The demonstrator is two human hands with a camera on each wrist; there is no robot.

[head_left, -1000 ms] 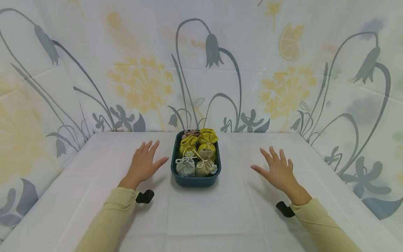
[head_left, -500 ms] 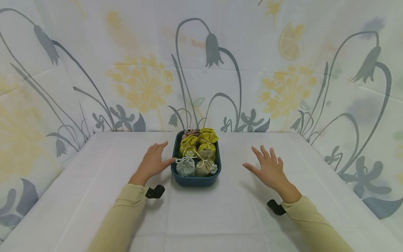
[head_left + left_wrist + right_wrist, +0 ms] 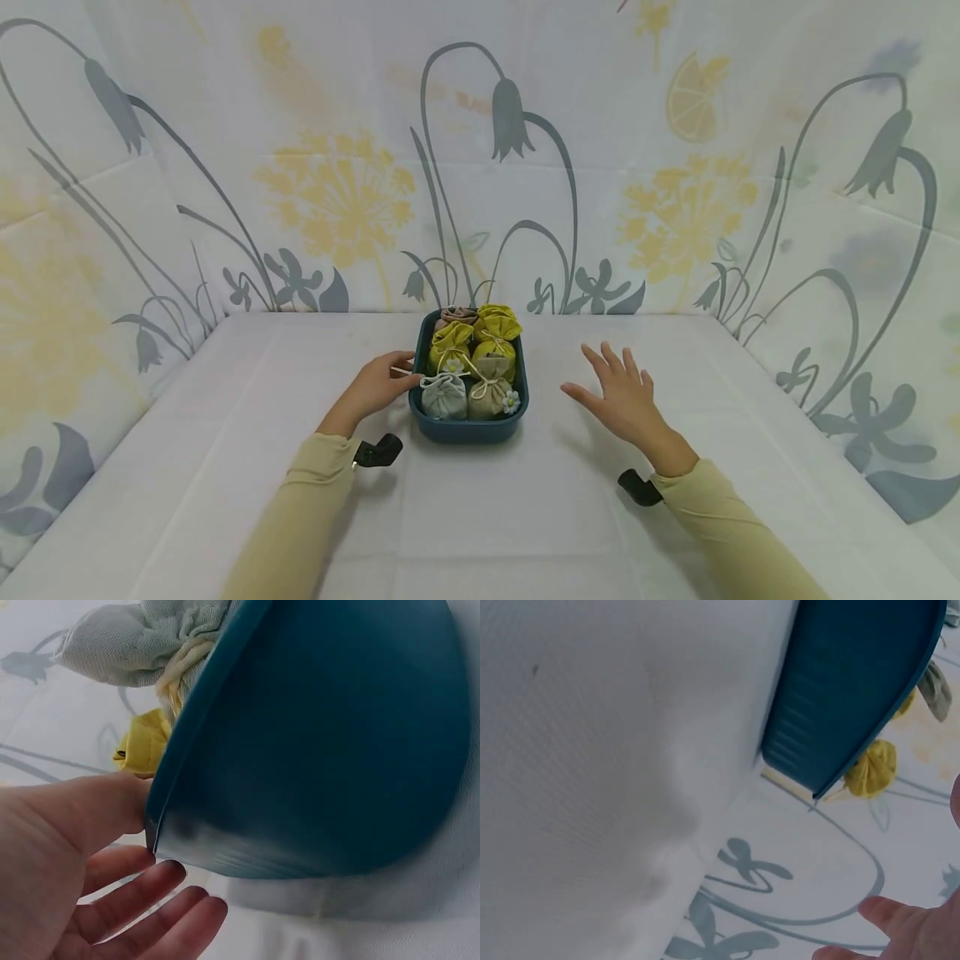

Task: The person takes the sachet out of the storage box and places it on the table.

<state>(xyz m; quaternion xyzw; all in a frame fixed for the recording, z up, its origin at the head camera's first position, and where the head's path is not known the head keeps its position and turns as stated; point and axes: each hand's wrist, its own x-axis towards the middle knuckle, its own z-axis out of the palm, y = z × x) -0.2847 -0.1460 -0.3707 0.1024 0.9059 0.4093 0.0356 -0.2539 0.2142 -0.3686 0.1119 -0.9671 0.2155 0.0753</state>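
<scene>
A dark teal plastic bin (image 3: 468,432) stands at the table's far middle. Packed in it are small drawstring pouches: a pale grey one (image 3: 444,400), a beige one (image 3: 486,402), a yellow one (image 3: 450,350), a second yellow one (image 3: 493,360) and a brownish one (image 3: 456,316) at the back. My left hand (image 3: 367,393) grips the bin's left rim. In the left wrist view its thumb lies over the rim, with fingers (image 3: 165,874) on the outer side. My right hand (image 3: 628,404) hovers spread to the right of the bin, touching nothing.
White cloth covers the table (image 3: 510,517). Behind it hangs a curtain (image 3: 592,100) printed with grey and yellow flowers. Small artificial daisies (image 3: 511,402) decorate the pouches. Black wrist cameras (image 3: 378,451) sit at both sleeves.
My left hand has moved right to the bin, its fingers bending at the rim. The spread right hand has drifted left toward the bin. The bin and pouches stay where they were.
</scene>
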